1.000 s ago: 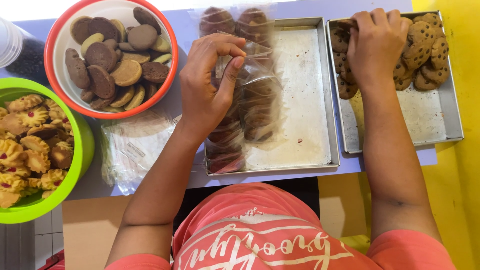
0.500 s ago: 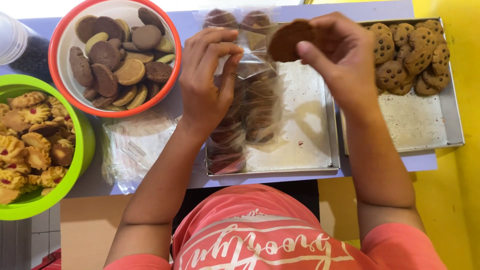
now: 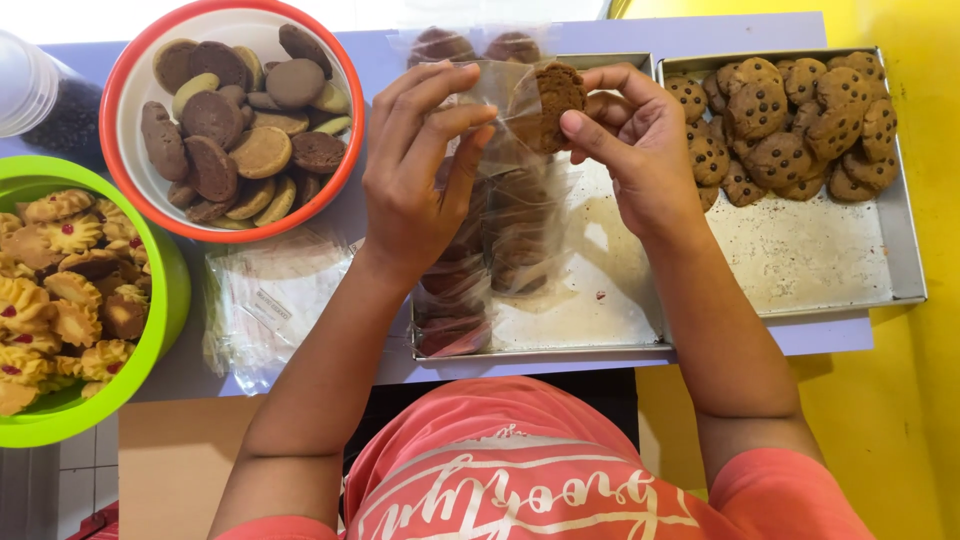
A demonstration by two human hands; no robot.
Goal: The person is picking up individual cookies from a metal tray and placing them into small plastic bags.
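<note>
While a clear bag (image 3: 505, 130) is pinched open by the left hand (image 3: 420, 170), a chocolate-chip cookie (image 3: 548, 100) is gripped by the right hand (image 3: 630, 150). More such cookies are piled in the far right corner of the right tray (image 3: 850, 270).

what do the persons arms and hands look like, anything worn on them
Both arms are bare from the short sleeves down. The left hand and right hand wear no gloves, and no rings, watch or bracelets show. The fingernails look short and unpainted. The sleeves belong to a coral-pink T-shirt with white script lettering and a white underline across the chest.
</note>
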